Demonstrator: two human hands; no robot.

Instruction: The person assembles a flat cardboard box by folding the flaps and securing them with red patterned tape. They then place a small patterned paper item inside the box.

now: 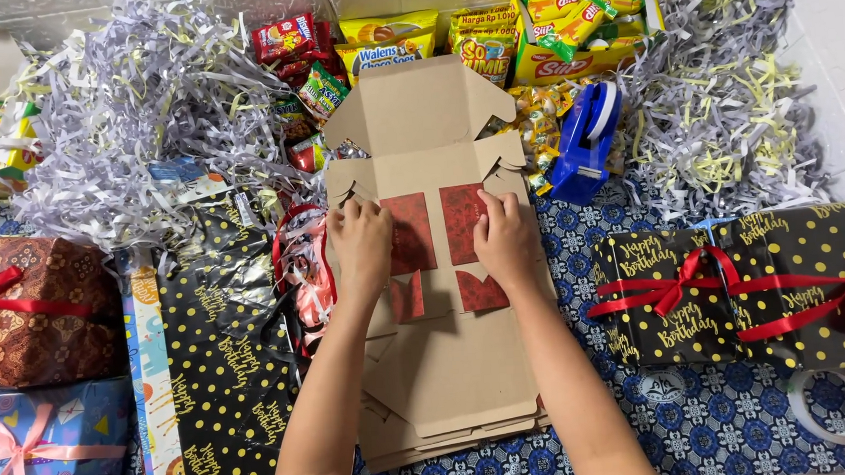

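blue tape dispenser (586,142), snack packets (388,39), shredded paper (136,108), wrapped gifts (791,286)

Blue patterned cloth (702,425); flat cardboard box (448,361); wrapped gifts (734,289); shredded paper (145,98)

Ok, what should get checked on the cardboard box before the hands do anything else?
1. Both hands on the box: ok. The left hand and right hand press on the flat brown cardboard box.
2. Top flap open: ok; it points away, toward the snack packets.
3. Red panels showing between the hands: ok.
4. Spare flat boxes stacked underneath: ok, their edges show at the near end.
5. Tape dispenser close by: ok; the blue one lies just right of the box.
6. Fingers gripping anything: cannot tell; they look flat on the cardboard.
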